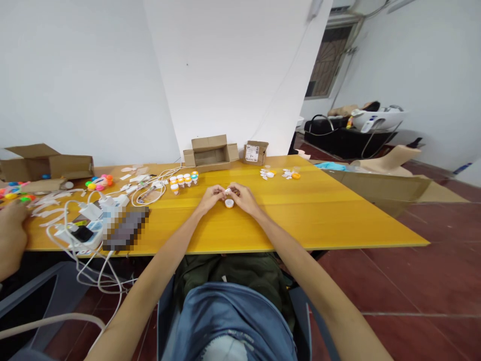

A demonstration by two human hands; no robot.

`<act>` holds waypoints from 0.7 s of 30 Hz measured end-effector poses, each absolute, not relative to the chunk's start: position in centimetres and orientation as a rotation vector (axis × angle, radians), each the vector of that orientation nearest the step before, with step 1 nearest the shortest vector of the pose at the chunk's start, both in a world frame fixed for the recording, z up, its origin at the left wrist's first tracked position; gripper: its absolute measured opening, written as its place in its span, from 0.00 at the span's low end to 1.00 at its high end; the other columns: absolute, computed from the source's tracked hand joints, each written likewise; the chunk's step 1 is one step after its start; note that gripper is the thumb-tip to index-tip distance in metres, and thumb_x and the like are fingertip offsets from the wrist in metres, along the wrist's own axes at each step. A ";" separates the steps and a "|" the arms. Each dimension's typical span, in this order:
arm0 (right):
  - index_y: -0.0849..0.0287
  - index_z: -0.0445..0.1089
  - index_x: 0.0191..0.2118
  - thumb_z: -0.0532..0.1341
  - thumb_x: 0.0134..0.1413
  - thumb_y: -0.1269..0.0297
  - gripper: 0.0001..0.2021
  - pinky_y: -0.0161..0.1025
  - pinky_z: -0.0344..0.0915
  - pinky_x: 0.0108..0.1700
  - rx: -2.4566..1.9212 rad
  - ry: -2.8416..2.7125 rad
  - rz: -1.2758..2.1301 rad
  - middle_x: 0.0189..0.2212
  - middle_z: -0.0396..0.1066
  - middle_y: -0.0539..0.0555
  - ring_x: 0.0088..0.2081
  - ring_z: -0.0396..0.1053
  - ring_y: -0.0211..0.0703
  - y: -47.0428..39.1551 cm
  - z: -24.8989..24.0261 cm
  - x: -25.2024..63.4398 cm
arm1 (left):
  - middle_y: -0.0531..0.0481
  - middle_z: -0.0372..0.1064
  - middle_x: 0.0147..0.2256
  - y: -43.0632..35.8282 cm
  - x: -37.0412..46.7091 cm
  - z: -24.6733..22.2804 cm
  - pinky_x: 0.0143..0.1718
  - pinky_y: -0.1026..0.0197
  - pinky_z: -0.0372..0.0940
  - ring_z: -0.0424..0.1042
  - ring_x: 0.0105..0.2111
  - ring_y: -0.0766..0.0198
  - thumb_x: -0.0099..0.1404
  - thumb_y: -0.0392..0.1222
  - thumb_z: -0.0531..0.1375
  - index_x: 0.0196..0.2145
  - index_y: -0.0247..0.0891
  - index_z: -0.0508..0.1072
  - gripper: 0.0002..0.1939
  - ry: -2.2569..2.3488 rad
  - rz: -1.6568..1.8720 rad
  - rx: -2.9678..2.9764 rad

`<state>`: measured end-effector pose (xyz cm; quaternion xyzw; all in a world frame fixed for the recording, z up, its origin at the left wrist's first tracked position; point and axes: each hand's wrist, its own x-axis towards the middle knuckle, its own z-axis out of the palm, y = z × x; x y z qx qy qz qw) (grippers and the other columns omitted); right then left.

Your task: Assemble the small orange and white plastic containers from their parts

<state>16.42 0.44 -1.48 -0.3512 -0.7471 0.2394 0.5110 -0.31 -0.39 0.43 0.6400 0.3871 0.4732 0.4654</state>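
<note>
My left hand (212,196) and my right hand (242,196) meet over the middle of the yellow table (300,215). Between their fingertips is a small white piece (227,191), which both hands pinch. Just below it on the table stands a small round white cup-like part (229,203) with an orange lower edge. To the left of my left hand, several small white bottle-like items (184,179) with orange or teal bands stand grouped.
Open cardboard boxes (210,159) and a small box (255,152) stand at the back. Small white and orange parts (291,174) lie back right. Cables, a power strip (92,233), and a dark blurred object (126,230) are left. Another person's hand (13,225) is far left.
</note>
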 end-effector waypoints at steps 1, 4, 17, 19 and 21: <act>0.55 0.73 0.34 0.60 0.53 0.65 0.04 0.38 0.69 0.38 -0.845 -1.799 0.578 0.33 0.77 0.50 0.34 0.73 0.42 0.4 -1.4 16.4 | 0.54 0.71 0.22 -0.4 -0.3 0.4 0.35 0.62 0.68 0.72 0.26 0.65 0.52 0.42 0.69 0.25 0.37 0.72 0.10 0.950 1.163 1.572; 0.55 0.73 0.33 0.60 0.53 0.65 0.04 0.38 0.69 0.38 -0.839 -1.800 0.579 0.32 0.77 0.50 0.34 0.73 0.42 0.2 -1.2 16.5 | 0.54 0.72 0.22 -0.4 -0.3 0.4 0.35 0.61 0.68 0.72 0.26 0.65 0.52 0.42 0.69 0.25 0.36 0.72 0.10 0.947 1.163 1.574; 0.56 0.74 0.28 0.62 0.56 0.59 0.10 0.37 0.67 0.37 -0.757 -1.792 0.612 0.28 0.75 0.50 0.32 0.72 0.42 -0.1 -0.7 16.8 | 0.55 0.70 0.24 -0.3 -0.1 0.3 0.34 0.62 0.67 0.70 0.26 0.66 0.50 0.49 0.71 0.25 0.37 0.70 0.16 0.862 1.178 1.644; 0.56 0.75 0.28 0.62 0.56 0.57 0.11 0.37 0.66 0.37 -0.746 -1.797 0.608 0.27 0.75 0.51 0.32 0.71 0.42 0.0 -0.7 16.8 | 0.55 0.70 0.24 -0.2 -0.2 0.1 0.34 0.62 0.66 0.70 0.27 0.66 0.50 0.50 0.71 0.25 0.37 0.70 0.17 0.858 1.180 1.659; 0.56 0.76 0.28 0.63 0.57 0.56 0.11 0.37 0.66 0.36 -0.747 -1.800 0.602 0.27 0.76 0.51 0.31 0.71 0.42 0.1 -0.8 16.9 | 0.54 0.71 0.24 0.0 -0.2 -0.1 0.34 0.62 0.66 0.70 0.28 0.66 0.51 0.50 0.71 0.26 0.37 0.71 0.16 0.858 1.180 1.670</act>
